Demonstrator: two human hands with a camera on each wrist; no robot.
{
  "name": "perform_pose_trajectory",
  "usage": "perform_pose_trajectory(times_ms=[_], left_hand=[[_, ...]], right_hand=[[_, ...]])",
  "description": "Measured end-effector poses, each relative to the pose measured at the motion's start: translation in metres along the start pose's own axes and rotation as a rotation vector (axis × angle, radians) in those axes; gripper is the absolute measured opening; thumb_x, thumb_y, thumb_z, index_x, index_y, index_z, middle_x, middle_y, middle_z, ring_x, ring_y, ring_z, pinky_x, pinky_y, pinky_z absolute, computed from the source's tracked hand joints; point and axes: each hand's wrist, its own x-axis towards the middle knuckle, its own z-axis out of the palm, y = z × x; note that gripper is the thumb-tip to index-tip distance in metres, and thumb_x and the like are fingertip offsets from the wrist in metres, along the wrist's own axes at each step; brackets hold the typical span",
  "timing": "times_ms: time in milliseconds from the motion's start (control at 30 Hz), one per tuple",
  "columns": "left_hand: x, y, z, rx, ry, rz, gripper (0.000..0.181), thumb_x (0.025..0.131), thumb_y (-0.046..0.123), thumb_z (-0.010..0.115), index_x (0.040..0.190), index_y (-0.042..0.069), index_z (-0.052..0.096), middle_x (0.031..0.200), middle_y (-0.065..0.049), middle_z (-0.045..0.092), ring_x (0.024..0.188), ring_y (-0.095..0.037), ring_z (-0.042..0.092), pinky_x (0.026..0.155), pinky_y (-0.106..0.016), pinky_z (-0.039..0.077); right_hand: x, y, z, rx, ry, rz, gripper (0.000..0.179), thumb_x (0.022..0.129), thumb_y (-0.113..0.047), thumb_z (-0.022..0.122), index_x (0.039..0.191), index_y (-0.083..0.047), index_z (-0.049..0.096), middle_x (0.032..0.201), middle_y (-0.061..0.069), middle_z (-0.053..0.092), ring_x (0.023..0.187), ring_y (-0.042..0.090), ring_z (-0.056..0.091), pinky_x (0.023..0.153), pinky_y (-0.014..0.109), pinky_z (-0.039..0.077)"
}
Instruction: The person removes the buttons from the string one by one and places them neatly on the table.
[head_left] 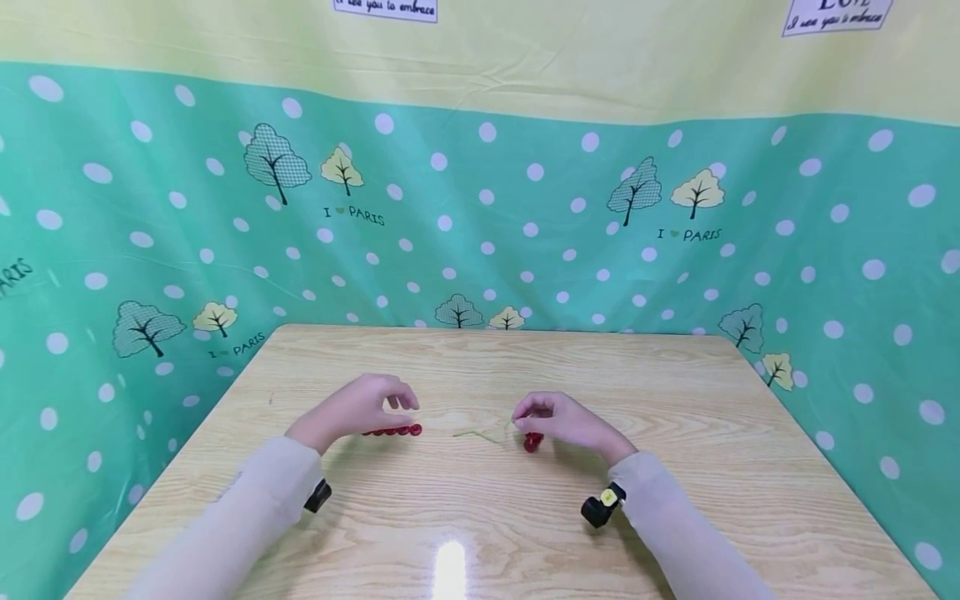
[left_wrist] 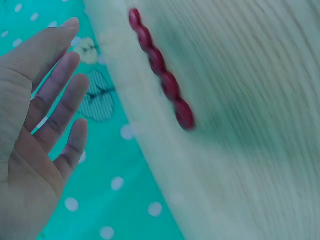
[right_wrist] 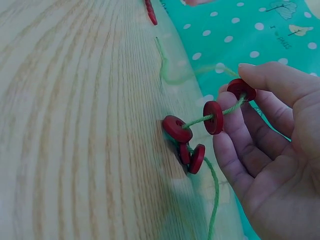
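My right hand point(head_left: 561, 418) pinches a red button point(right_wrist: 242, 86) between thumb and fingers, above the table's right middle. A green string point(right_wrist: 216, 192) runs through it and through another red button point(right_wrist: 213, 118) hanging by the fingers. Lower on the string, several more, including a round red button point(right_wrist: 176, 128), cluster close to the tabletop. The string's thin loose end trails left across the wood. Over on the left, my left hand point(head_left: 366, 404) holds nothing, its fingers relaxed and gently bent. Right beneath it a row of red buttons point(left_wrist: 164, 72) lies in a line on the table.
The pale wood-grain table point(head_left: 450, 508) reaches back to a green dotted curtain point(head_left: 480, 217) printed with trees. Each wrist carries a small black camera, such as the right wrist camera point(head_left: 597, 510).
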Motion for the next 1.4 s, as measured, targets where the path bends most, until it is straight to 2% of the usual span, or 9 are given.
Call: perform_pose_trajectory(times_ms=[233,433,633,800,967,1067,1200,1400], left_hand=[[0.012,0.021,0.004,-0.023,-0.009,0.070,0.016,0.089,0.023,0.079,0.103,0.015,0.075,0.097,0.011,0.068,0.092,-0.016,0.064,0.082,-0.036,0.054],[0.026,0.037,0.013,-0.035,0.000,0.121,0.016,0.091,0.026,0.076,0.104,0.016,0.075,0.097,0.014,0.067,0.092,-0.013,0.063,0.082,-0.036,0.055],[0.043,0.056,0.024,-0.056,0.039,0.212,0.021,0.092,0.027,0.075,0.107,0.013,0.074,0.100,0.009,0.069,0.092,-0.015,0.065,0.084,-0.040,0.055],[0.055,0.070,0.033,-0.035,0.066,0.265,0.024,0.092,0.029,0.075,0.110,0.014,0.074,0.103,0.006,0.070,0.092,-0.014,0.066,0.083,-0.036,0.055],[0.065,0.081,0.041,-0.005,0.086,0.266,0.027,0.091,0.029,0.076,0.115,0.018,0.072,0.104,0.006,0.070,0.092,-0.014,0.066,0.082,-0.027,0.053],[0.069,0.087,0.044,-0.021,0.088,0.264,0.029,0.092,0.028,0.075,0.119,0.018,0.071,0.104,0.004,0.070,0.092,-0.017,0.067,0.081,-0.027,0.053],[0.074,0.092,0.048,-0.034,0.087,0.253,0.030,0.092,0.029,0.075,0.120,0.018,0.071,0.104,0.003,0.071,0.092,-0.018,0.068,0.080,-0.027,0.053],[0.080,0.093,0.054,-0.022,0.076,0.240,0.030,0.093,0.027,0.075,0.121,0.019,0.072,0.108,0.004,0.071,0.090,-0.012,0.066,0.078,-0.023,0.052]], right_hand=[[0.000,0.000,0.000,-0.009,0.006,-0.007,0.017,0.097,-0.025,0.068,0.107,-0.012,0.069,0.097,0.003,0.068,0.088,0.022,0.064,0.082,0.037,0.052],[0.001,0.001,0.001,0.019,-0.006,-0.027,0.018,0.098,-0.024,0.067,0.108,-0.009,0.068,0.097,0.008,0.068,0.087,0.022,0.065,0.081,0.035,0.053],[0.002,0.000,0.001,0.036,-0.001,-0.026,0.018,0.098,-0.023,0.068,0.108,-0.008,0.067,0.096,0.009,0.068,0.085,0.023,0.066,0.080,0.035,0.053],[0.004,-0.001,0.001,0.030,0.013,-0.011,0.021,0.097,-0.025,0.069,0.109,-0.008,0.066,0.099,0.006,0.068,0.090,0.022,0.065,0.082,0.035,0.052],[0.004,-0.002,0.001,0.028,0.023,-0.012,0.023,0.096,-0.027,0.070,0.109,-0.008,0.065,0.101,0.005,0.068,0.093,0.021,0.065,0.084,0.035,0.050],[0.004,-0.003,0.001,0.041,0.023,-0.013,0.025,0.097,-0.026,0.069,0.111,-0.007,0.063,0.102,0.006,0.069,0.093,0.022,0.065,0.084,0.035,0.050],[0.004,-0.004,0.001,0.082,0.024,-0.003,0.032,0.097,-0.024,0.069,0.120,-0.006,0.056,0.107,0.007,0.071,0.098,0.026,0.068,0.084,0.035,0.051],[0.005,-0.004,0.001,0.132,0.026,0.004,0.045,0.097,-0.024,0.069,0.133,-0.008,0.048,0.114,0.008,0.071,0.106,0.028,0.067,0.091,0.038,0.050]])
